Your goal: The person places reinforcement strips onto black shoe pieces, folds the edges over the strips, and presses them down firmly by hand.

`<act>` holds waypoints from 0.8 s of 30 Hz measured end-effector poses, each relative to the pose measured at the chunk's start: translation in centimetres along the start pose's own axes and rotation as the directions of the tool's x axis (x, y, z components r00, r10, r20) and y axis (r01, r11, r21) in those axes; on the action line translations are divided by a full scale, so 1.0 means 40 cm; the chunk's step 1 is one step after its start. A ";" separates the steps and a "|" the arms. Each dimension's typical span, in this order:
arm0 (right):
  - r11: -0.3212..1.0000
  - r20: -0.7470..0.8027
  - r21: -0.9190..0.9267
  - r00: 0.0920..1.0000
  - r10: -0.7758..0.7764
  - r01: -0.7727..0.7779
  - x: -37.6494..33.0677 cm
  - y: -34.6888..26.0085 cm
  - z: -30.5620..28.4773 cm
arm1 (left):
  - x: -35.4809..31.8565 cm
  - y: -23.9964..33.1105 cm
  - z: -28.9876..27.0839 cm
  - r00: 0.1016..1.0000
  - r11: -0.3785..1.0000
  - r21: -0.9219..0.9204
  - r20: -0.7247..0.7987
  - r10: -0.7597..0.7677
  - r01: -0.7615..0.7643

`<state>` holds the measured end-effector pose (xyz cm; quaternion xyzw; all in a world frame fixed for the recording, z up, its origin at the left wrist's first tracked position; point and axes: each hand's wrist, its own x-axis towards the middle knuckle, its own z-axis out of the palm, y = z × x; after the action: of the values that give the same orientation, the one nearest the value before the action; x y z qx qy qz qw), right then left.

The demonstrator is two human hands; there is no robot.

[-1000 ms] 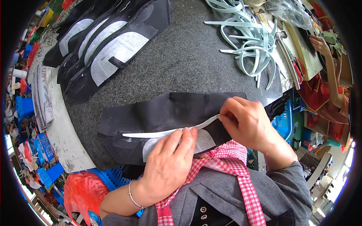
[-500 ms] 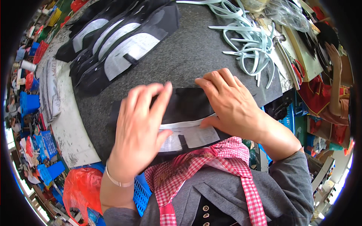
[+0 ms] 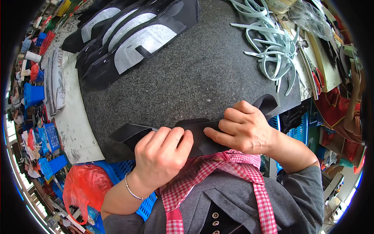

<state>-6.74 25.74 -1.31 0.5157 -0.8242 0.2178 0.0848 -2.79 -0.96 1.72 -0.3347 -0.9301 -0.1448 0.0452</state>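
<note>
Along the near edge of the dark grey stone-like slab [image 3: 175, 82], a black leather-like piece [image 3: 199, 134] is folded over, its dark side showing. My left hand [image 3: 163, 154] is closed on its left part, fingers curled over the fold. Further right, my right hand [image 3: 246, 128] grips the same piece, index finger lying along the folded edge. Both thumbs are hidden. The piece's loose ends stick up beyond each hand. At the back left lie several overlapping black pieces [image 3: 175, 29] with whitish curved panels [image 3: 132, 46].
Pale blue-green strips [image 3: 272, 43] lie tangled at the back right, beside red-handled scissors [image 3: 319, 80] and a hammer [image 3: 303, 43]. A red plastic bag [image 3: 83, 191] and blue baskets [image 3: 50, 138] are at the left. Another person's arm [image 3: 353, 105] shows at far right.
The black piece has been folded over toward me, so its whitish panel no longer shows. Both hands have moved nearer to me and closed on the fold.
</note>
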 end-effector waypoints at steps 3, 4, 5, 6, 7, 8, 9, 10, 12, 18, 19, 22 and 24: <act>0.998 0.036 -0.061 0.999 0.009 -0.007 -0.009 -0.016 0.011 | -0.002 0.016 0.009 1.000 0.997 0.077 -0.011 0.011 -0.010; 0.996 0.045 -0.090 0.999 0.013 -0.009 -0.010 -0.023 0.010 | 0.000 0.019 0.013 1.000 0.993 0.115 -0.012 0.024 -0.023; 0.993 0.071 -0.115 0.997 0.016 -0.008 -0.003 -0.037 0.003 | -0.001 0.020 0.014 0.999 0.987 0.156 -0.010 0.036 -0.034; 0.989 0.080 -0.144 0.996 0.026 -0.014 -0.001 -0.049 0.005 | -0.007 0.022 0.013 0.999 0.987 0.158 -0.006 0.036 -0.035; 0.985 0.089 -0.173 0.995 0.036 -0.020 -0.002 -0.058 0.005 | -0.018 0.025 0.010 0.999 0.983 0.179 0.032 0.026 -0.031; 0.985 0.087 -0.171 0.996 0.037 -0.021 -0.003 -0.065 0.003 | -0.027 0.030 0.006 0.998 0.979 0.200 0.069 0.014 -0.028; 0.982 0.101 -0.188 0.994 0.045 -0.025 -0.005 -0.070 -0.001 | -0.030 0.044 -0.001 0.997 0.979 0.201 0.071 0.015 -0.029; 0.978 0.114 -0.205 0.992 0.054 -0.030 -0.008 -0.075 -0.004 | -0.027 0.064 -0.013 0.988 0.989 0.139 0.138 -0.069 0.049; 0.974 0.085 -0.222 0.994 0.066 -0.046 -0.019 -0.086 0.006 | -0.034 0.084 -0.024 0.957 0.988 0.048 0.244 -0.155 0.148; 0.933 -0.189 -0.307 0.973 0.130 -0.185 -0.052 -0.071 0.031 | 0.051 0.106 0.058 0.975 0.887 -0.414 0.161 -0.151 0.206; 0.916 -0.281 -0.327 0.949 0.141 -0.233 -0.065 -0.059 0.040 | 0.067 0.110 0.071 0.968 0.876 -0.426 0.196 -0.154 0.226; 0.885 -0.461 -0.254 0.853 0.244 -0.390 -0.098 -0.002 0.042 | 0.085 0.106 0.093 0.981 0.890 -0.434 0.183 -0.067 0.141; 0.879 -0.469 -0.100 0.802 0.371 -0.465 -0.129 0.031 0.027 | 0.082 0.105 0.101 0.986 0.887 -0.449 0.161 -0.044 0.113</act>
<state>-5.40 29.92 -4.47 0.2461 -0.8958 0.2525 0.2707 -2.60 5.35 -0.54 -0.3077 -0.8836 -0.3358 -0.1087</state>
